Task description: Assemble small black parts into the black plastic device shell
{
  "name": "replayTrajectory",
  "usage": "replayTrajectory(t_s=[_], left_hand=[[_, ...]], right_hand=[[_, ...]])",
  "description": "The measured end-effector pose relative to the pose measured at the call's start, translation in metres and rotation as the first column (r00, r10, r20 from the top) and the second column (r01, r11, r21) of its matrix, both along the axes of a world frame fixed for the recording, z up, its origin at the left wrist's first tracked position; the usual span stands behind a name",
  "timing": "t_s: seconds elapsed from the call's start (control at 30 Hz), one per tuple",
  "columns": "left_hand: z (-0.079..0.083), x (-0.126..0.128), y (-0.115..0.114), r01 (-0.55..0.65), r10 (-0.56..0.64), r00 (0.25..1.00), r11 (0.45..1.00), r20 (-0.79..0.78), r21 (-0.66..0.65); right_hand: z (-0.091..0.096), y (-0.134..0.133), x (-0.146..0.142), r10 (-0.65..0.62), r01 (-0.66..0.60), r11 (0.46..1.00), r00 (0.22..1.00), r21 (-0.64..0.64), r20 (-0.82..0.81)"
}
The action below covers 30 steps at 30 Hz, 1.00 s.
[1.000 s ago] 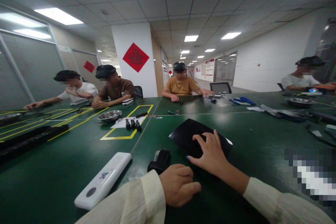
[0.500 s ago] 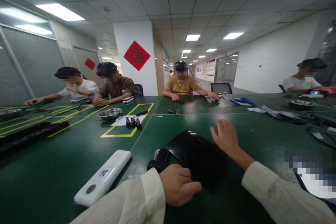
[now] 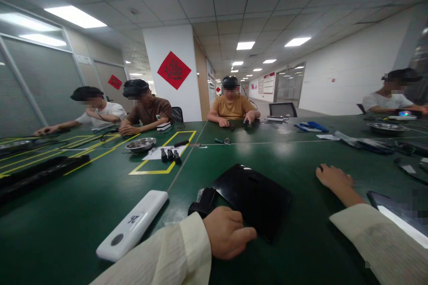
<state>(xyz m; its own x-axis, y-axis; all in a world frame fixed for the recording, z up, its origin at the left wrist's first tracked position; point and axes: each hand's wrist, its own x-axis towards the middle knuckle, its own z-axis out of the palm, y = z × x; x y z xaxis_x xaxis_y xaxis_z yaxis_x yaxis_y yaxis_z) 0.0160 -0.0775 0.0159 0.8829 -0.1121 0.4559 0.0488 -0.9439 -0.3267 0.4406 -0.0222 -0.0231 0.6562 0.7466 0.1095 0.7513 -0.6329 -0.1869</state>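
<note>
My left hand [image 3: 229,234] rests on the green table [image 3: 83,213] as a closed fist, thumb against the fingers, nothing showing in it. Just beyond it lie a small black block [image 3: 201,203] and a flat black panel [image 3: 256,193]; the fist touches the panel's near edge. My right hand [image 3: 334,178] is stretched out to the right of the panel. Its fingers are drawn together with the tips down on the table at a tiny dark spot I cannot make out.
A long white device [image 3: 133,225] lies left of my fist. A screen [image 3: 396,216] sits by my right sleeve. Farther off are a metal bowl [image 3: 140,144], three small black parts [image 3: 169,156] in a yellow-taped box, and black trays [image 3: 40,173]. Several people sit around the table.
My right hand pulled the black panel nearer, let go of it, then swung away to the right and came down on the table. The left fist stayed put.
</note>
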Motion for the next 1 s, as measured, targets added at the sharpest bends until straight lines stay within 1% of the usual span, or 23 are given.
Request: replayTrajectory(t_s=[0.1, 0.17, 0.27, 0.33, 0.37, 0.47, 0.6, 0.77, 0.83, 0.9, 1.0], left_hand=[[0.001, 0.0, 0.0, -0.005, 0.005, 1.0, 1.0, -0.014, 0.001], [0.001, 0.0, -0.001, -0.01, 0.01, 1.0, 1.0, -0.029, 0.006], [0.0, 0.0, -0.001, -0.039, 0.04, 0.996, 0.999, -0.076, 0.012], [-0.001, 0.0, -0.001, -0.051, 0.052, 0.994, 0.999, -0.099, 0.012], [-0.001, 0.0, 0.0, -0.054, 0.055, 0.993, 0.998, -0.106, 0.014], [-0.003, 0.0, 0.002, -0.046, 0.049, 0.991, 0.999, -0.124, 0.023], [-0.003, -0.001, 0.001, -0.021, 0.022, 0.993, 1.0, -0.117, 0.009], [-0.002, -0.002, -0.001, -0.043, 0.043, 0.992, 0.999, -0.117, 0.002], [-0.003, -0.001, 0.0, -0.034, 0.034, 0.992, 0.999, -0.125, 0.004], [-0.004, -0.001, 0.002, -0.024, 0.024, 0.993, 1.0, -0.119, 0.006], [-0.006, 0.001, 0.002, -0.017, 0.018, 0.996, 1.0, -0.089, 0.014]], right_hand=[[-0.004, 0.002, 0.0, -0.043, 0.034, 0.993, 0.996, 0.112, 0.079], [-0.009, 0.005, 0.004, -0.007, -0.014, 0.988, 0.992, 0.156, 0.128], [-0.014, 0.011, 0.015, 0.107, -0.112, 0.991, 0.991, 0.066, 0.081], [-0.015, 0.014, 0.019, 0.132, -0.132, 0.991, 0.991, 0.007, 0.035], [-0.014, 0.015, 0.02, 0.135, -0.135, 0.991, 0.991, -0.001, 0.027], [-0.009, 0.012, 0.016, 0.122, -0.122, 0.992, 0.992, 0.032, 0.014], [0.0, 0.002, 0.005, 0.068, -0.066, 0.996, 0.997, 0.064, -0.024], [0.005, -0.007, -0.005, 0.039, -0.043, 0.992, 0.999, 0.116, 0.031], [0.006, -0.006, -0.012, 0.085, -0.098, 0.982, 0.993, 0.161, 0.082], [0.008, -0.004, -0.025, 0.181, -0.209, 0.95, 0.974, 0.233, 0.137], [0.016, 0.001, -0.059, 0.362, -0.4, 0.852, 0.916, 0.337, 0.171]])
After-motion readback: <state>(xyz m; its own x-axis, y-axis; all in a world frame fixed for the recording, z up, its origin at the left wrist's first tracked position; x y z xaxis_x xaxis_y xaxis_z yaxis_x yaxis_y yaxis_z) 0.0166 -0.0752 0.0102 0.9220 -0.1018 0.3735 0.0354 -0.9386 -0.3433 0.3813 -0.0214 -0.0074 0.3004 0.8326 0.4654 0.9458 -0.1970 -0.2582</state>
